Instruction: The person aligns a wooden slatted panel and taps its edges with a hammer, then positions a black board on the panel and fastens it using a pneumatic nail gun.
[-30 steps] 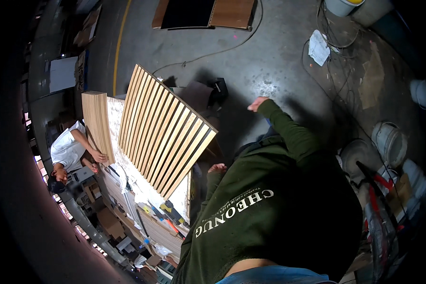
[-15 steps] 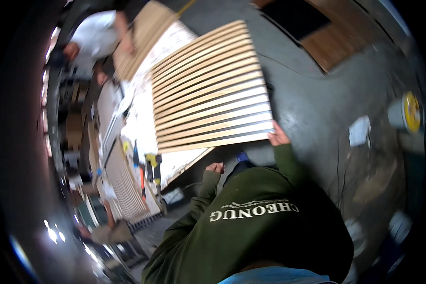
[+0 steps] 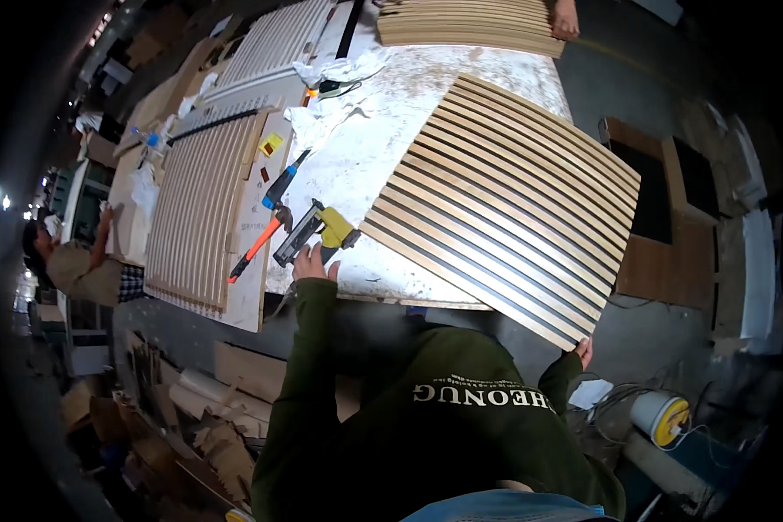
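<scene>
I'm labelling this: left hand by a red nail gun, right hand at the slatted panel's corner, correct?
In the head view, the nail gun by the left hand is yellow and black, not red; the right hand is at a corner of the slatted panel.

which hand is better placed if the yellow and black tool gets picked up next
Left, I'd judge: the left hand is open, right at the yellow and black tool. The right hand is farther off, at the near corner of the slatted panel.
</scene>
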`<action>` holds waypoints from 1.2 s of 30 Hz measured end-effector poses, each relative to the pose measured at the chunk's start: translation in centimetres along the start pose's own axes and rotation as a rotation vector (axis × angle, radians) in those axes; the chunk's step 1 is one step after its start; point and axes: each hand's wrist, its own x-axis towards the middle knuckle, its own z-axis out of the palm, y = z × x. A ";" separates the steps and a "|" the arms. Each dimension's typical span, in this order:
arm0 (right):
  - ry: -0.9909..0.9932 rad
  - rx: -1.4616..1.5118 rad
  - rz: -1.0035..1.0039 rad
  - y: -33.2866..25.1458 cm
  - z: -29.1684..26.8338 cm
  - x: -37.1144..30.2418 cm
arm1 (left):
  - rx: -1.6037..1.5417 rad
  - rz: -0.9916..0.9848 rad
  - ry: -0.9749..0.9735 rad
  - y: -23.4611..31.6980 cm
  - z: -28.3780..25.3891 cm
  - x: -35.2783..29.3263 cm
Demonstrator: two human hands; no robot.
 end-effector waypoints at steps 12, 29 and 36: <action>0.107 -0.061 0.028 1.6 -1.9 5.3 | 0.047 -0.001 -0.017 -2.5 1.8 3.3; 0.151 -0.112 0.164 0.1 -0.4 11.8 | 0.056 -0.124 -0.103 -17.3 1.8 9.8; 0.116 -0.153 0.185 -0.6 0.6 12.3 | -0.248 -0.211 0.309 -13.8 2.4 2.7</action>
